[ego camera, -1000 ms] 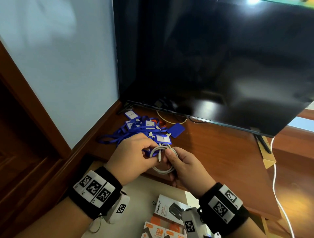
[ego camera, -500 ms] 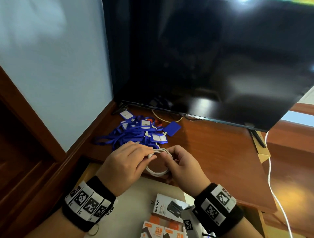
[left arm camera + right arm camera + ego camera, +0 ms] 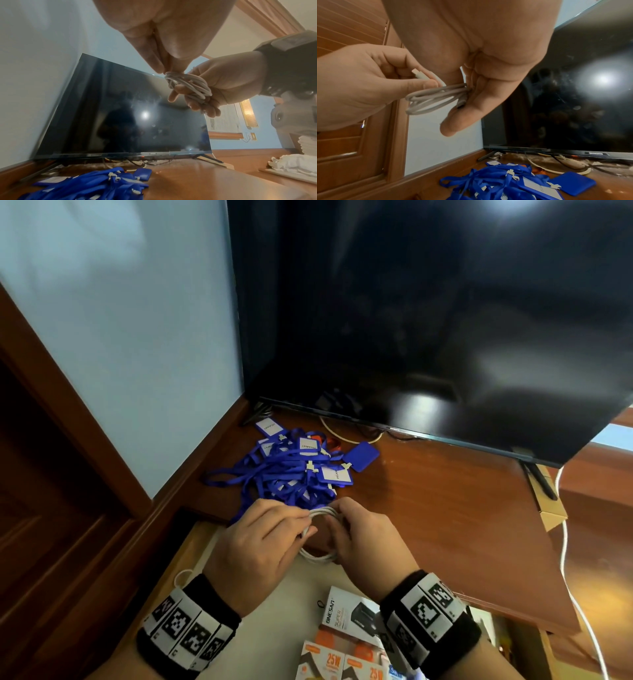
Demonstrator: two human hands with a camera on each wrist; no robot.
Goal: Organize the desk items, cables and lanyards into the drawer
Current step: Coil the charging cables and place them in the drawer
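Head view showed my left hand (image 3: 260,542) and right hand (image 3: 363,539) pinching the coiled white cable (image 3: 320,556); a loose grip could unwind it.

White cable (image 3: 320,556), blue lanyards (image 3: 291,470), black screen (image 3: 445,320).

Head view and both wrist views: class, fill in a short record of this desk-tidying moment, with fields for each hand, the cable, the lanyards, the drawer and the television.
left hand: pinches one side of the coiled white cable
right hand: grips the coil's other side
coiled white cable: held off the desk between both hands, one plug end by the left hand's fingers
blue lanyards: tangled heap with badge holders, on the desk
drawer: open below the hands, holds boxed chargers
television: off, standing at the back of the desk
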